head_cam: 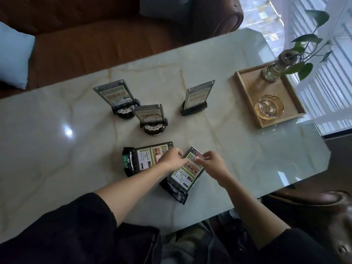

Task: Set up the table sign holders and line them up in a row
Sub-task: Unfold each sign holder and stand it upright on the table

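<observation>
Three sign holders stand upright on the marble table (57, 159): one at the back left (116, 96), one in the middle (150, 117), one to the right (198, 98). Each is a clear panel with a printed card in a black base. Two more lie flat near me: a left one (144, 159) and a tilted one (185, 172). My left hand (172, 159) and my right hand (211, 164) both grip the upper end of the tilted flat holder, fingers pinched on its edges. My left hand also covers the right side of the other flat holder.
A wooden tray (245, 96) at the right holds a glass ashtray (269, 107) and a glass vase with a leafy plant (274, 67). A brown sofa (95, 39) with a pale blue cushion (13, 56) runs behind the table. A leather armchair (314, 212) is at my right.
</observation>
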